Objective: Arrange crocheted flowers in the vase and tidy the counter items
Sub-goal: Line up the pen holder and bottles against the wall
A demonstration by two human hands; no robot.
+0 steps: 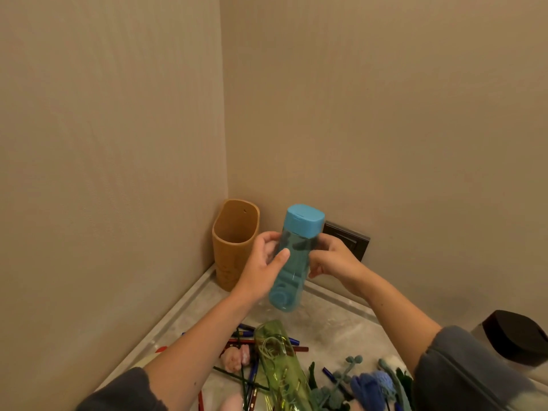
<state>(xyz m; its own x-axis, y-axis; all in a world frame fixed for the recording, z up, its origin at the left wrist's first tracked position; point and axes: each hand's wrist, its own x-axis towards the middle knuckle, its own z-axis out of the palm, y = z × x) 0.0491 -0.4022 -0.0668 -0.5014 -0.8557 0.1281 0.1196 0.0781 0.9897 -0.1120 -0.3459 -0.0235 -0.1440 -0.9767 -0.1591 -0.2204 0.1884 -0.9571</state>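
A clear blue bottle (292, 262) with a blue flip cap is held tilted above the counter, cap end up toward the wall corner. My left hand (262, 266) grips its left side and my right hand (333, 261) grips its right side. Below, a green translucent bottle-shaped vase (277, 363) lies on its side on the marble counter (332, 324). Crocheted flowers lie around it: a pink one (235, 358) to the left, blue ones (373, 384) and green stems (347, 366) to the right. Several pens and pencils (268, 341) are scattered under the vase.
A tan oval holder (234, 241) stands open-topped in the wall corner. A dark wall socket (350, 238) sits on the right wall behind the bottle. A jar with a dark lid (514, 336) stands at the right edge. Walls close in on the left and behind.
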